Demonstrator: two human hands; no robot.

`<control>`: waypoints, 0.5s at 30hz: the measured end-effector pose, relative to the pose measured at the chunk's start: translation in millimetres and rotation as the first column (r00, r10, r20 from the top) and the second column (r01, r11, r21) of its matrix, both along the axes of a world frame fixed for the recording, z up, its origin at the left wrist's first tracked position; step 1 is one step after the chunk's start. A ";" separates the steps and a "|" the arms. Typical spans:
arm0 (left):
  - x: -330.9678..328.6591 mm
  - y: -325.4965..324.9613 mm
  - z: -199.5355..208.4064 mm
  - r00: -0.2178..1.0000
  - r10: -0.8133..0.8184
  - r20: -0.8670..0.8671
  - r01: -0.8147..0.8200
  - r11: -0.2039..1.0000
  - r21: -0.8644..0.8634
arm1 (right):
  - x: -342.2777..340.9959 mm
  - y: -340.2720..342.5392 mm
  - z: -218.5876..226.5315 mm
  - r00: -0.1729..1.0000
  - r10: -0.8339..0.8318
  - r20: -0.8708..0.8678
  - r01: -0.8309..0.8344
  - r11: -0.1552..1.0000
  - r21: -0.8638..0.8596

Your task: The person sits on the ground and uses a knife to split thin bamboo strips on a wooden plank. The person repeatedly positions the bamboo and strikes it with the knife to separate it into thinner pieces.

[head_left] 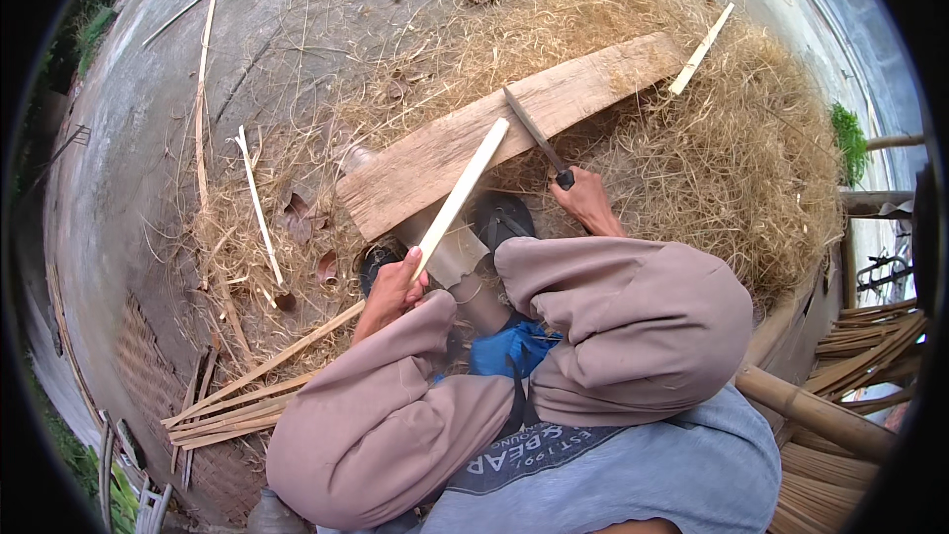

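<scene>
Your left hand (392, 287) is closed around the near end of a pale strip (462, 183), which slants up across the wooden board (415, 178) in front of your knees. Your right hand (583, 203), well apart from it, grips the dark handle of a knife (534, 129), its blade over the board just beside the strip's far end. Curly shavings (761, 178) heap on the ground around the board's right end.

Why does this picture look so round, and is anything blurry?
Head view: the fisheye lens makes a circle with black corners and bends the floor near the rim; head view: soft light, pale patches toward the right rim; head view: knife and pale strip look fairly sharp.
</scene>
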State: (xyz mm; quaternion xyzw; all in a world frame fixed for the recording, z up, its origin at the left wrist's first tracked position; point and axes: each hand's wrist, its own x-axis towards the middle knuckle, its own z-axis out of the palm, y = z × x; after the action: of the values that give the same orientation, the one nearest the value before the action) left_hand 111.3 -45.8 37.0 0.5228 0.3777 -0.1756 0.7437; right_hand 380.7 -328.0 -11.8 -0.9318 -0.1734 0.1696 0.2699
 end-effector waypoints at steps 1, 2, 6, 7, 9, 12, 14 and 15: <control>-0.5 1.7 -2.9 1.000 -0.012 -0.010 0.012 1.000 -0.020 | -9.3 -3.6 -1.2 0.998 0.052 0.019 -0.052 0.999 -0.013; -6.9 1.7 -9.1 1.000 0.013 0.028 -0.013 1.000 -0.006 | -16.5 2.3 8.0 0.990 0.131 0.043 -0.130 0.991 -0.019; -13.3 -6.3 -32.1 0.987 -0.027 0.160 -0.011 0.974 0.228 | -37.7 9.7 2.0 0.989 0.130 0.076 -0.124 0.989 -0.084; -11.8 -4.7 -22.0 0.982 -0.059 0.180 -0.008 0.935 0.354 | -39.8 13.7 1.2 0.990 0.106 0.089 -0.097 0.991 -0.093; -5.9 0.8 -1.3 0.983 -0.155 0.095 0.085 0.855 0.511 | -41.9 15.5 -0.7 1.000 0.016 0.002 -0.016 0.999 0.028; -9.6 5.2 -20.5 0.933 -0.295 0.208 0.051 0.679 0.732 | -46.1 27.9 9.2 0.989 -0.071 -0.130 0.100 0.968 0.230; -7.1 -0.4 -11.5 0.956 -0.280 0.087 0.154 0.731 0.665 | -40.2 29.9 19.6 0.967 -0.092 -0.239 0.159 0.947 0.280; -5.9 -2.4 -9.5 0.954 -0.276 0.116 0.137 0.747 0.651 | -37.8 29.9 18.5 0.984 -0.057 -0.170 0.095 0.970 0.224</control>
State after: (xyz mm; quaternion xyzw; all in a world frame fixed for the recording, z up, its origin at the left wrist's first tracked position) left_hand 105.4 -48.1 27.5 0.7972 0.2755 -0.0644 0.5334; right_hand 342.9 -298.2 6.7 -0.8832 -0.1335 0.2131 0.3960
